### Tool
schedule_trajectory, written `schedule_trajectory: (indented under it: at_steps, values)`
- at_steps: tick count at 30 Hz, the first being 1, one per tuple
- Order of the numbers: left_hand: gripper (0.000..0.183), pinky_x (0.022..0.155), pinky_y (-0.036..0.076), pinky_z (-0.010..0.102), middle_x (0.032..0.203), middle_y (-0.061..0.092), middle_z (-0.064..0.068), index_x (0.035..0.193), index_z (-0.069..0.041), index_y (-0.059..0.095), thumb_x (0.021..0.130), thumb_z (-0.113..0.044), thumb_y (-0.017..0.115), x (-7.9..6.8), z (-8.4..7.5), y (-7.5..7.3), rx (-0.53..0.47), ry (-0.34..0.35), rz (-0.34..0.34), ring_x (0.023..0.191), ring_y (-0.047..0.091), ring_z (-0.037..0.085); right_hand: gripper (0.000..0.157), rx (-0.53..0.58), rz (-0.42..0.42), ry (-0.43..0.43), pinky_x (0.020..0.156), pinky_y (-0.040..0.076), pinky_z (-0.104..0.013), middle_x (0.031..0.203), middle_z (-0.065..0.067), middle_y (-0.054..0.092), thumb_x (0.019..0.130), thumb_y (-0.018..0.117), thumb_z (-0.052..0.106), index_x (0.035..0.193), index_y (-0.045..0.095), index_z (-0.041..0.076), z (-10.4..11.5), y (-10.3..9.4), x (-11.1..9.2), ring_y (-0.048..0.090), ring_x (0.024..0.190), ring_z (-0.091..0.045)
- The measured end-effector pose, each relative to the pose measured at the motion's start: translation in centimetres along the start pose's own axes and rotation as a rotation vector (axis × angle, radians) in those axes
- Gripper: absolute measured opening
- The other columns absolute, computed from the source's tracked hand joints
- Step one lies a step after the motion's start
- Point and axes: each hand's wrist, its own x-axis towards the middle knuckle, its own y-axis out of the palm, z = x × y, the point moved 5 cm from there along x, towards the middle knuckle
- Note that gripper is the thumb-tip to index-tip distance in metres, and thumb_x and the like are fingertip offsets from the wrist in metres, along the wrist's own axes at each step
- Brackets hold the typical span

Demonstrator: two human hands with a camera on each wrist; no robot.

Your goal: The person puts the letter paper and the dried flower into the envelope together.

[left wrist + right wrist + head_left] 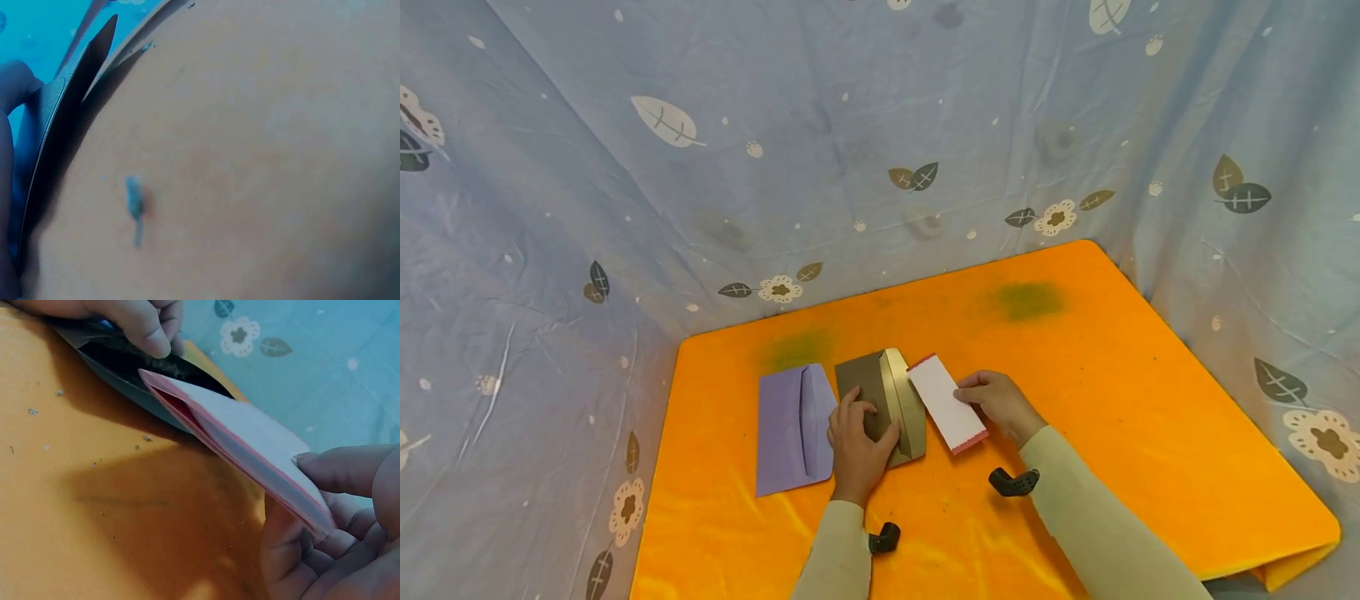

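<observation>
A folded white paper with red edges (948, 402) is pinched between the thumb and fingers of my right hand (1000, 402). In the right wrist view its layers (250, 456) show along the long side, and one end overlaps the envelope's mouth. My left hand (859, 442) holds a brown-gold envelope (863, 375), its fingers spread over the front and thumb at the opening. The flap (913, 408) lies folded out to the right. From the right wrist, the envelope's dark mouth (119, 365) gapes and its edge tilts up. The envelope's lower left is hidden by my left hand.
A purple envelope (780, 433) lies left of the brown-gold one, flap out to the right. Everything sits on an orange cloth-covered table (1135, 400). A patterned blue curtain (820, 150) hangs behind and along both sides. Each wrist wears a black camera mount (1013, 482).
</observation>
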Motion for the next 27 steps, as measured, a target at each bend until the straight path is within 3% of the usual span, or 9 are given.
schedule_trajectory:
  at_steps: [7,14,27]
  values:
    - [0.038,0.109,0.027,0.068,0.162,0.049,0.016,0.11,-0.01,0.061,0.092,-0.031,0.088,0.01,0.18,0.06,0.003,-0.007,0.005,0.142,0.04,0.042,0.034,0.048,0.035,0.047,0.073,0.06,-0.032,0.113,-0.018,0.07,0.106,0.07,0.008,0.135,0.063,-0.009,-0.06,0.13,0.02,0.067,0.089,-0.027]
    - [0.038,0.109,0.027,0.067,0.162,0.049,0.016,0.109,-0.009,0.061,0.092,-0.03,0.088,0.08,0.18,0.02,0.001,-0.012,0.007,0.142,0.04,0.042,0.025,0.048,0.074,0.044,0.07,0.059,-0.033,0.105,-0.017,0.065,0.105,0.07,0.007,0.125,0.061,-0.006,0.09,0.37,0.15,0.063,0.085,-0.027]
    - [0.037,0.109,0.027,0.066,0.162,0.048,0.018,0.11,-0.009,0.061,0.093,-0.03,0.086,0.15,0.17,-0.07,-0.01,-0.018,0.011,0.143,0.039,0.043,0.023,0.107,0.029,0.026,0.079,0.061,-0.033,0.106,-0.017,0.069,0.11,0.066,0.011,0.125,0.066,-0.006,0.2,0.45,0.47,0.067,0.088,-0.028]
